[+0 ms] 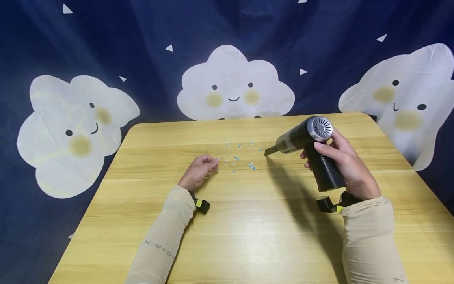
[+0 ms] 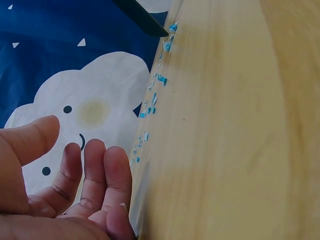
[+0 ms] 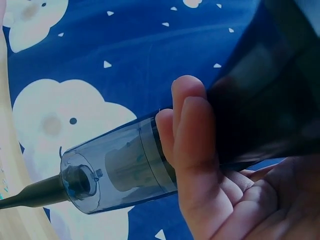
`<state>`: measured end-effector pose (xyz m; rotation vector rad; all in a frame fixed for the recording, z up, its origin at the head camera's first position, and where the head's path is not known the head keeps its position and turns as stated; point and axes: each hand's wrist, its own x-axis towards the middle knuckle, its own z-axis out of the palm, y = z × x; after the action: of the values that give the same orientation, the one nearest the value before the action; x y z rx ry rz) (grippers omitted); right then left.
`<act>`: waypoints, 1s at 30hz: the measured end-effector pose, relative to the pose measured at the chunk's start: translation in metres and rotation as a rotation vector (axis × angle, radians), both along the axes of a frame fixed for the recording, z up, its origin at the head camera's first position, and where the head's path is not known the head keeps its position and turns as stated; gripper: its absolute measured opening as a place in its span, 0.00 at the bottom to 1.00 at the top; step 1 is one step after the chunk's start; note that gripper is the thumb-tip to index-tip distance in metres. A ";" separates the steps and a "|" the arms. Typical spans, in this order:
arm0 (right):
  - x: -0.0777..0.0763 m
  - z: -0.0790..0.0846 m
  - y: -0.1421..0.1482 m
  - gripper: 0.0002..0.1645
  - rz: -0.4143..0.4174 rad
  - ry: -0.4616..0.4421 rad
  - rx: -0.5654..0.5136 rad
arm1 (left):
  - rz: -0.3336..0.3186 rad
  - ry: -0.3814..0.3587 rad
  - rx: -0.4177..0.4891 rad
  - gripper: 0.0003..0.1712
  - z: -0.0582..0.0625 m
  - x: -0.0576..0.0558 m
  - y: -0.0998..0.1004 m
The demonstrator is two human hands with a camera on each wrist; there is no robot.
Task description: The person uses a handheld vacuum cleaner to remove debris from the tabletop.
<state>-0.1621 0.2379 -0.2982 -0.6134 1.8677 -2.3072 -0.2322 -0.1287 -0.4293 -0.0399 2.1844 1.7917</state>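
Note:
My right hand (image 1: 349, 167) grips the black handle of a handheld vacuum cleaner (image 1: 301, 136). Its narrow nozzle (image 1: 271, 150) points down to the left, tip close to the tabletop beside small blue and white scraps (image 1: 252, 166). In the right wrist view, fingers (image 3: 197, 130) wrap round the body behind the see-through dust cup (image 3: 112, 165), which has a pale filter inside. Left of the scraps, my left hand (image 1: 200, 171) is held with loosely bent fingers and nothing in them. The left wrist view shows its thumb apart from the fingers (image 2: 117, 175).
The scraps lie scattered on a light wooden table (image 1: 227, 240) with rounded far corners. Behind it hangs a dark blue curtain (image 1: 152, 23) with smiling white clouds and small white triangles. A shadow of the vacuum and right arm falls across the tabletop.

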 end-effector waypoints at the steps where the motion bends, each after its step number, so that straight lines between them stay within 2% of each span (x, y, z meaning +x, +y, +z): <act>1: 0.000 0.000 0.000 0.21 -0.001 0.002 -0.002 | -0.001 0.000 0.000 0.13 0.000 0.000 0.000; 30: -0.002 -0.002 -0.003 0.22 -0.010 0.014 -0.026 | -0.001 -0.002 -0.007 0.13 0.002 0.001 0.000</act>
<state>-0.1638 0.2354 -0.3002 -0.6263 1.8532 -2.3428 -0.2312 -0.1286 -0.4273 -0.0427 2.1885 1.7829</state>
